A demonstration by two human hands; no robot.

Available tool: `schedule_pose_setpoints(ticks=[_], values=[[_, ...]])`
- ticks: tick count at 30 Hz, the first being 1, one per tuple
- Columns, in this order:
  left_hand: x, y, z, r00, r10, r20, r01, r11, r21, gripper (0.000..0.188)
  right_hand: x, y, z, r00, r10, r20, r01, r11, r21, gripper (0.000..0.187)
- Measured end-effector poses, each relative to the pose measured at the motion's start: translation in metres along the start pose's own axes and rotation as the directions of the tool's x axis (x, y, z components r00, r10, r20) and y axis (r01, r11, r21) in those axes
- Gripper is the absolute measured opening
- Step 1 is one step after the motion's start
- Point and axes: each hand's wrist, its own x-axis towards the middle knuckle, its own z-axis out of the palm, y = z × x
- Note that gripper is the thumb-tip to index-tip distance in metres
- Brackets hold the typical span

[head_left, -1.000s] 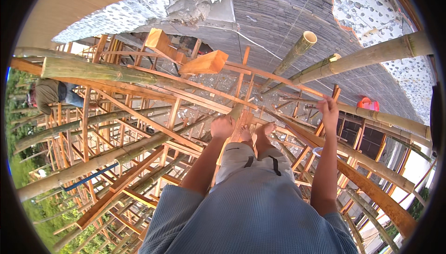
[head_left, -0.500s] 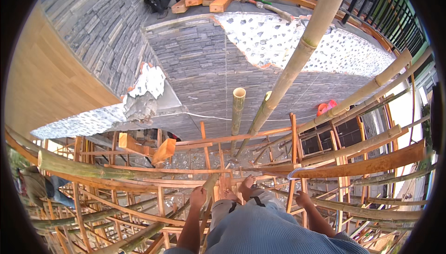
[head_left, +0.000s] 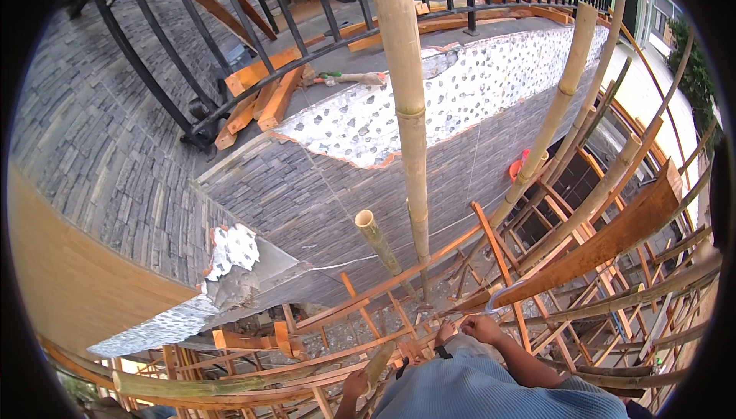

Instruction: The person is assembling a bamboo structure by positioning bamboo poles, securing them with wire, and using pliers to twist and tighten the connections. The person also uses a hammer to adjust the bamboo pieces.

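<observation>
My left hand [head_left: 353, 382] is low, with its fingers curled, beside the cut end of a bamboo pole [head_left: 379, 364]. Whether it touches that pole I cannot make out. My right hand [head_left: 483, 329] is bent in before my body, fingers drawn together; anything small in them is hidden. Just above it, a pale loop of cord [head_left: 502, 295] hangs at the narrow end of a wide reddish-brown board [head_left: 598, 246]. A bare foot [head_left: 445, 332] rests on the scaffold timbers below me.
A tall bamboo pole [head_left: 412, 128] rises straight ahead, beside a shorter hollow one [head_left: 376, 235]. Beyond are a grey stone-clad wall [head_left: 345, 189], a broken white patch [head_left: 360, 131] and a black railing [head_left: 303, 55]. A hammer [head_left: 356, 78] lies on the ledge. Scaffold slats cross below.
My view has swung and tilted up, showing more of the railing and ledge. My right hand has come inward and up, nearer the cord. My left hand now sits lower in view.
</observation>
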Motion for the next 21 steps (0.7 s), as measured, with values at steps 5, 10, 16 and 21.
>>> schedule_pose_setpoints(ticks=[5, 10, 16, 21], values=[[-0.004, -0.003, 0.014, 0.977, -0.213, -0.03, 0.198, 0.945, -0.261, 0.043, 0.007, 0.017, -0.014, 0.99, -0.058, 0.127, 0.05, 0.997, 0.062, 0.02], [-0.014, 0.046, 0.007, 0.94, -0.326, -0.1, 0.324, 0.945, -0.034, 0.037, -0.028, 0.076, -0.025, 0.961, 0.257, 0.101, -0.244, 0.962, -0.126, 0.024], [0.013, 0.054, -0.019, 0.991, -0.132, 0.032, 0.127, 0.983, 0.131, 0.035, -0.097, 0.097, -0.11, 0.606, 0.676, -0.419, -0.497, 0.733, 0.463, 0.036], [0.016, 0.053, -0.013, 0.994, 0.021, -0.103, -0.021, 1.0, 0.001, 0.035, -0.103, -0.055, -0.226, 0.385, 0.413, -0.825, 0.628, 0.538, 0.562, 0.099]])
